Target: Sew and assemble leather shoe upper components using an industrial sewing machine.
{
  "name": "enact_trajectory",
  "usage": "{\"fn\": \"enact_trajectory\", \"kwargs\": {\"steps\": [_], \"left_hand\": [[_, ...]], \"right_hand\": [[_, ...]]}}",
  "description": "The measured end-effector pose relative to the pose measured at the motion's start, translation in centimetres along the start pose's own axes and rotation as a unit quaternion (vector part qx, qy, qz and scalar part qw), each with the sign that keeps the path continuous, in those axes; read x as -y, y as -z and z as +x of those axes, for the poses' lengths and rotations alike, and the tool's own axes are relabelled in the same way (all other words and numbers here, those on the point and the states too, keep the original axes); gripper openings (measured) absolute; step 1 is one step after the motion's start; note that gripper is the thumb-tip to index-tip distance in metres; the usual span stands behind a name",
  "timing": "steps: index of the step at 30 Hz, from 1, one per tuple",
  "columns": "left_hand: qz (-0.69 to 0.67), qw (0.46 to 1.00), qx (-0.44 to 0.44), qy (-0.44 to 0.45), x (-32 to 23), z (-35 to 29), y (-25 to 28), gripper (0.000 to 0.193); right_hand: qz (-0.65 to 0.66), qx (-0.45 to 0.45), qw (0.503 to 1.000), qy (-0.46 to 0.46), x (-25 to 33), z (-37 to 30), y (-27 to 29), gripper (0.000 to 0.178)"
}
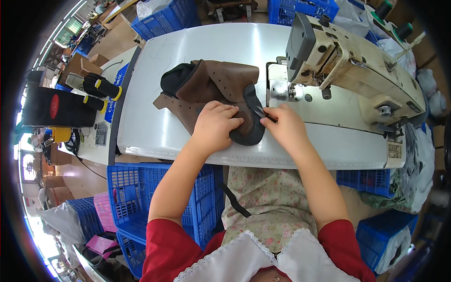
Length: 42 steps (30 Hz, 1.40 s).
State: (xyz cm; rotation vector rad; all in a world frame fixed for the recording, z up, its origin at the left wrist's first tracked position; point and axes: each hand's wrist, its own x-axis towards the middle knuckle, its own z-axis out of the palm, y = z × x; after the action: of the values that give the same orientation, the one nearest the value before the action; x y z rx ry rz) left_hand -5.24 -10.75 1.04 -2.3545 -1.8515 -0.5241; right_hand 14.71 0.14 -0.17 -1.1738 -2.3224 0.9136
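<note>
On the white table lies a brown leather shoe upper [213, 77] with black lining and a row of punched holes. A black padded edge [253, 134] curves along its right side. My left hand [214, 127] grips the upper near its lower middle, fingers bent and thumb pressed against the leather. Pinched in my right hand [284, 126] is a small pair of thread snips [261, 113]. Their metal tips point left and lie at the black edge. My right palm hides most of the handle.
A cream sewing machine [352, 61] stands to the right, its needle area beside the upper. Spools of dark thread [108, 89] sit on a side table at left. Blue plastic crates [162, 192] are below the table, and another blue crate [167, 19] is behind it.
</note>
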Motion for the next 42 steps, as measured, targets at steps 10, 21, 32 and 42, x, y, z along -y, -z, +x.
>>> {"fn": "enact_trajectory", "kwargs": {"steps": [10,21,32,42], "left_hand": [[0.001,1.0,-0.005,-0.007,0.0,0.4,0.1,0.041],[0.007,1.0,0.009,0.003,-0.3,0.4,0.2,0.043],[-0.046,0.999,-0.008,0.0,-0.2,0.8,1.3,0.051],[-0.236,0.947,-0.163,0.142,-0.5,0.5,1.0,0.049]], "right_hand": [[0.025,0.005,1.0,-0.012,-0.6,1.6,-1.0,0.029],[0.034,-0.015,0.999,0.009,-0.2,1.5,-1.6,0.025],[0.068,-0.123,0.99,0.016,-1.4,0.6,-0.1,0.03],[-0.096,-0.15,0.979,0.096,0.4,0.6,2.0,0.011]]}}
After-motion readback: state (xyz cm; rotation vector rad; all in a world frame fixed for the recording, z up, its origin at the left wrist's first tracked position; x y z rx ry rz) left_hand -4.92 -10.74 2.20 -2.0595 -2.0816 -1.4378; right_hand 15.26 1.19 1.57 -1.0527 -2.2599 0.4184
